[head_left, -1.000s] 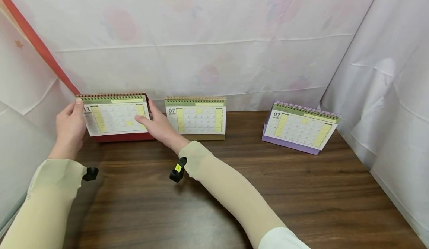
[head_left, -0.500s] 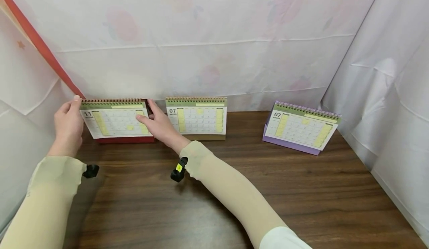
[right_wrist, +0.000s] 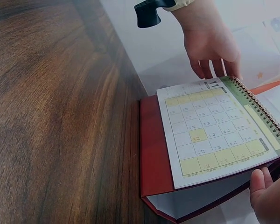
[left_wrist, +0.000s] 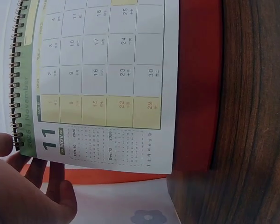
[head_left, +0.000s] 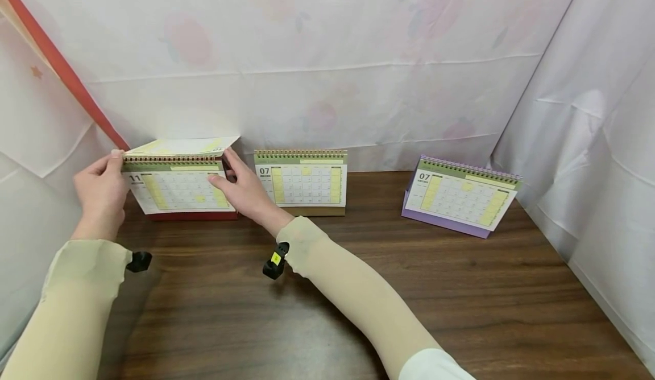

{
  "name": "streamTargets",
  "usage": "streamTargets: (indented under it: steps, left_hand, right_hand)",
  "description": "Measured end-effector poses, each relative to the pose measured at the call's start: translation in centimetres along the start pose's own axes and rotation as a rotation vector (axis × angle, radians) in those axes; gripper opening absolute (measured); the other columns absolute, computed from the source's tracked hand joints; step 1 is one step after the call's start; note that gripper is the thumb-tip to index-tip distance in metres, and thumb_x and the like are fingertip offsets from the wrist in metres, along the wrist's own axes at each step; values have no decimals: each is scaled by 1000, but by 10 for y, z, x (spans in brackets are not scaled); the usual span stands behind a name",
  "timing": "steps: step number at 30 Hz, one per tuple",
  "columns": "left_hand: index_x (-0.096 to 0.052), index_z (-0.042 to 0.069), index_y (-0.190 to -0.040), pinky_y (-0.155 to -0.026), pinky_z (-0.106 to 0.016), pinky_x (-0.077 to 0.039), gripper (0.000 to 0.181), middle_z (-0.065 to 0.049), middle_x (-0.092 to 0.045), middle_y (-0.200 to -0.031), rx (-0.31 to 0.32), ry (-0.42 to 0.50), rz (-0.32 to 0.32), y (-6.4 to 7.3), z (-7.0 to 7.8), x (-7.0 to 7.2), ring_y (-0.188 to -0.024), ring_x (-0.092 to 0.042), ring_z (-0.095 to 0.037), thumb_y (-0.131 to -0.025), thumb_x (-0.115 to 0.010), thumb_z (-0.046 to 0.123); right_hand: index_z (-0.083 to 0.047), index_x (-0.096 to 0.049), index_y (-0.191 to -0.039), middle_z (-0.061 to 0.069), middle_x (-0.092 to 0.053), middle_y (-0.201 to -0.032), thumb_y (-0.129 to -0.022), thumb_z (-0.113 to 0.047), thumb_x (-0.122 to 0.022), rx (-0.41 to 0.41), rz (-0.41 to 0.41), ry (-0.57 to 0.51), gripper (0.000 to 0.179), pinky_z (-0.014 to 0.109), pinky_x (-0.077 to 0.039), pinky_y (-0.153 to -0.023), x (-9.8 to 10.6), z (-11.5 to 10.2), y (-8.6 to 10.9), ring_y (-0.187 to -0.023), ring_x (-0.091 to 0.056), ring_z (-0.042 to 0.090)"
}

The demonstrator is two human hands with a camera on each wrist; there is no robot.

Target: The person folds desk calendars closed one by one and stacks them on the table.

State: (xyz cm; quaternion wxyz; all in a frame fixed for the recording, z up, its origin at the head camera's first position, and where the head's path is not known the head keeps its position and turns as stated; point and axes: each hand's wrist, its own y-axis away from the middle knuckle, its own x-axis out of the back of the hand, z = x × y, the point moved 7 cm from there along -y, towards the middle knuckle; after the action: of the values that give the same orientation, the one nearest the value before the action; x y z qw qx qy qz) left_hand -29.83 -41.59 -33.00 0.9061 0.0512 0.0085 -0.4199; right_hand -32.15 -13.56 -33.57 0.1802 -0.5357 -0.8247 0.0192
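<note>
A red desk calendar (head_left: 179,189) stands at the back left, its November page facing forward. Behind its spiral, another printed sheet (head_left: 184,145) sticks out toward the curtain. My left hand (head_left: 104,189) holds the calendar's upper left corner, the thumb at the end of the spiral and the other fingers beside and behind the edge. At the opposite side my right hand (head_left: 245,189) grips the right edge, its thumb toward the front page and the fingers reaching behind. The right wrist view shows the red base (right_wrist: 156,154) and the hollow side of the stand.
A tan-based desk calendar (head_left: 305,184) showing 07 stands just right of my right hand. Farther right is a purple one (head_left: 460,195), set at an angle. White curtains (head_left: 358,56) enclose the wooden table (head_left: 327,289) at the back and sides.
The red calendar has shifted slightly and its spiral sits lower than a second ago. A sheet now spreads out behind the spiral. Both hands have stayed at its sides.
</note>
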Motion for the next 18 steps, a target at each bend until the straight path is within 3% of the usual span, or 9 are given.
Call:
streamTargets:
  steps: [3, 10, 18]
  left_hand:
    - [-71, 22, -126, -80, -9, -35, 43, 12, -59, -124, 12, 0, 12, 1, 0, 1, -113, -45, 0, -87, -74, 41]
    - [-73, 19, -123, -81, -10, -37, 41, 12, -61, -110, 4, 74, 9, 0, 2, 2, -109, -49, -2, -84, -80, 32]
    - [-74, 21, -121, -79, -13, -35, 37, 13, -59, -110, 14, 15, 7, 2, 5, 4, -105, -47, -2, -86, -79, 31]
  right_hand:
    - [-31, -25, -159, -26, -22, -157, -100, -42, -57, 7, 5, 9, 68, 29, -44, -100, 1, -1, 0, -129, -45, 1]
    - [-30, -28, -158, -19, -26, -159, -101, -37, -59, 43, 9, -3, 66, 25, -44, -98, 4, -5, 3, -126, -47, 2]
    - [-33, -33, -156, -14, -44, -149, -101, -35, -60, 19, 9, -17, 61, 25, -47, -92, 6, -4, 7, -124, -51, 4]
